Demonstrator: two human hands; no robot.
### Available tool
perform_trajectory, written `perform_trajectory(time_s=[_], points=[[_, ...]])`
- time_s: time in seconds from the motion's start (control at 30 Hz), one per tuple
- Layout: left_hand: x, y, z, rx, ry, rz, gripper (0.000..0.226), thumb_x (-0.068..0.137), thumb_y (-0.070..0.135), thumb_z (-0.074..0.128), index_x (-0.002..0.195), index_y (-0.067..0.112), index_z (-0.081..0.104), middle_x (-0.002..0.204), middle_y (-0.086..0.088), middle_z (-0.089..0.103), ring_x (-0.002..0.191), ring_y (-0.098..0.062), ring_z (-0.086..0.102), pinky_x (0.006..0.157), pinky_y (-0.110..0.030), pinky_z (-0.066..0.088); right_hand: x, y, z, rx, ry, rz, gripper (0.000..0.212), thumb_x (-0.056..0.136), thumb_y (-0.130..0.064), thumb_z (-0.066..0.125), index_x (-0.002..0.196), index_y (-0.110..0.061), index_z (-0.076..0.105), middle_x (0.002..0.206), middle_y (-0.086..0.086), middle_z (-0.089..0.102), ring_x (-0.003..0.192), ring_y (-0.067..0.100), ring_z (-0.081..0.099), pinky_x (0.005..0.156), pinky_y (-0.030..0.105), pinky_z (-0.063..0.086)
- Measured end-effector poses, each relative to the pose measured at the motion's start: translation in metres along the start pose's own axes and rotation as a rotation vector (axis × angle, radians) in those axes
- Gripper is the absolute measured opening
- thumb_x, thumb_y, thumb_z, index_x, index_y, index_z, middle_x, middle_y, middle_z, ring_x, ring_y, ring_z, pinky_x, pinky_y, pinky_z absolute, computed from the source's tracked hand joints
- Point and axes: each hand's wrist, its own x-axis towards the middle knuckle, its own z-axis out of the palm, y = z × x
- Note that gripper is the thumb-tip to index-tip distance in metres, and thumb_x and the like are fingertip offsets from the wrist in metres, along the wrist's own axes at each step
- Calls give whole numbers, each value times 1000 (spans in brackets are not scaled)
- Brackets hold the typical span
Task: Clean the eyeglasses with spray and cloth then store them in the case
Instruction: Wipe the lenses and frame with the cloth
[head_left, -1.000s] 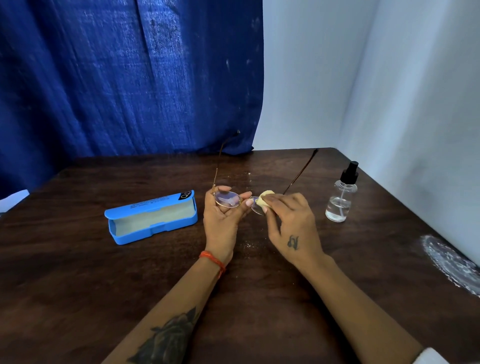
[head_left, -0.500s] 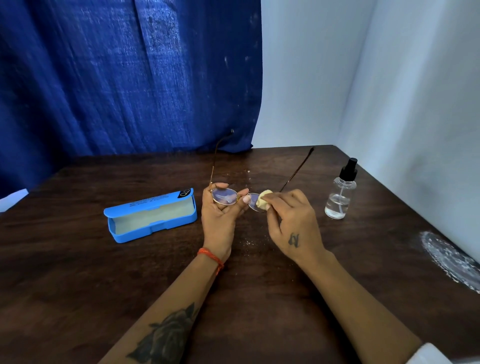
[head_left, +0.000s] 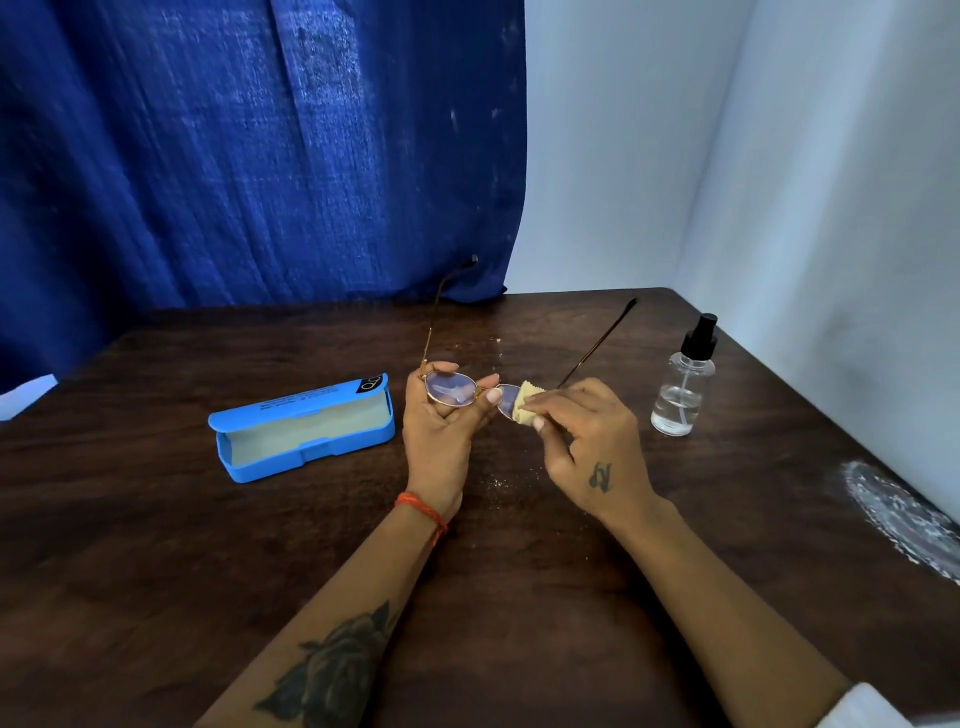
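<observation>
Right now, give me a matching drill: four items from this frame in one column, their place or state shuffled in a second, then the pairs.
Items:
1. eyeglasses
2. cloth
3. spray bottle
4. glasses case

States:
A. standing upright on the table, touched by no hand
B. lying open on the table, nothing inside
C. held by the left hand, temples unfolded
D. pinched in the right hand against a lens

Pairs: 1-C, 2-D, 3-A, 4-B
</observation>
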Motion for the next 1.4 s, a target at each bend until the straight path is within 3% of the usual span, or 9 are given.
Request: perform_trajectory(time_s=[0.2, 0.33, 0.53, 0.67, 0.8, 1.03, 1.17, 1.3, 1.4], points=[[-1, -2, 1, -6, -15, -6, 41, 76, -3, 67, 105, 15, 45, 112, -23, 62, 100, -19, 67, 84, -35, 56, 1, -5, 10, -171, 42, 25, 26, 77, -6, 50, 93, -5, 71, 87, 7, 71, 75, 23, 60, 71, 26, 47], [-1, -2, 1, -7, -15, -16, 41, 77, -4, 66, 106, 16, 45, 109, -22, 65, 99, -18, 68, 83, -32, 56, 2, -5, 11, -43, 12, 42, 25, 81, -10, 51, 95, -9, 70, 89, 5, 71, 80, 18, 59, 75, 18, 40], [1, -2, -1, 23, -18, -9, 43, 76, -2, 67, 110, 14, 45, 109, -19, 66, 99, -15, 67, 85, -32, 56, 2, -1, 1, 121, -3, 62, 22, 65, -2, 63, 80, -14, 74, 82, -3, 73, 74, 12, 60, 66, 18, 46], [0, -2, 1, 56, -21, 18, 41, 76, -1, 68, 104, 19, 46, 109, -21, 65, 98, -17, 68, 86, -35, 56, 1, 0, -1, -17, 21, 54, 21, 70, -12, 54, 77, -9, 73, 76, 1, 72, 69, 17, 61, 63, 22, 48], [-2, -1, 2, 10, -22, 1, 41, 76, -4, 66, 103, 18, 46, 107, -21, 66, 97, -17, 68, 82, -31, 57, 0, -7, 6, -144, 22, 58, 25, 78, -9, 52, 94, -5, 71, 81, 7, 71, 70, 22, 60, 65, 26, 48], [-2, -1, 3, 26, -27, 7, 38, 77, -3, 65, 102, 19, 47, 98, -12, 70, 95, -16, 69, 81, -29, 57, 3, -6, 9, 34, -20, 133, 24, 75, -6, 63, 96, -11, 72, 88, 3, 73, 76, 18, 63, 72, 15, 40], [-2, 0, 1, 12, -20, -4, 39, 77, -3, 65, 104, 18, 47, 101, -14, 69, 98, -18, 68, 82, -30, 57, 1, -3, 4, 110, -4, 123, 22, 69, -4, 67, 87, -12, 75, 82, 1, 74, 70, 12, 61, 66, 23, 50], [0, 2, 1, -20, -9, -5, 39, 78, -5, 64, 105, 16, 46, 98, -12, 69, 97, -17, 68, 80, -29, 57, 1, -5, 0, -15, 9, 71, 22, 71, -14, 54, 80, -10, 74, 77, 1, 73, 68, 16, 61, 65, 20, 48], [0, 2, 1, -13, -3, -5, 39, 78, -5, 64, 106, 13, 44, 97, -8, 68, 96, -15, 68, 76, -26, 57, 1, -7, 3, -146, -14, 49, 27, 78, -15, 49, 88, -7, 73, 79, 6, 72, 71, 21, 62, 64, 29, 54]])
